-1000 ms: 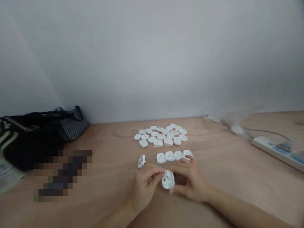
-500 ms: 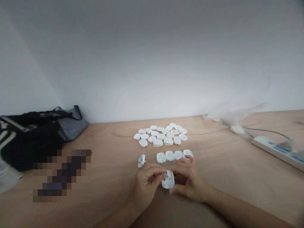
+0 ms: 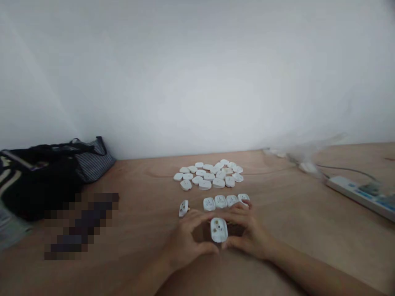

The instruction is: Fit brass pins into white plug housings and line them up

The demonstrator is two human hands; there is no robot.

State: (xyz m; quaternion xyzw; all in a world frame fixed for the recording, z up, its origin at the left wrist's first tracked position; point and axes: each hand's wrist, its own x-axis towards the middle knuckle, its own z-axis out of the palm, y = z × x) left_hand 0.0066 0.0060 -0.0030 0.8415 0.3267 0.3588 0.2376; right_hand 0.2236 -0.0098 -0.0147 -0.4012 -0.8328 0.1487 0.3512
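A white plug base (image 3: 219,230) with brass terminals faces me, raised above the table between my hands. My right hand (image 3: 248,230) grips its right side, thumb low and fingers behind the upper edge. My left hand (image 3: 193,234) curves around the left side, index finger at the upper corner and thumb near the lower one. Just beyond, another plug base (image 3: 184,208) lies on its side, brass pins pointing right. A row of several similar plug bases (image 3: 220,202) lies farther off; my right fingers partly cover the rightmost one.
Several white plug covers (image 3: 209,177) lie in a cluster toward the wall. A power strip (image 3: 361,195) with a cable and clear plastic bag (image 3: 305,156) occupy the right. Black bags (image 3: 40,176) and a pixelated dark object (image 3: 83,228) are on the left of the wooden table (image 3: 138,218).
My left fingertips have come away from the plug base's inner face and spread to its upper and lower left edges. The base has turned to face me more squarely.
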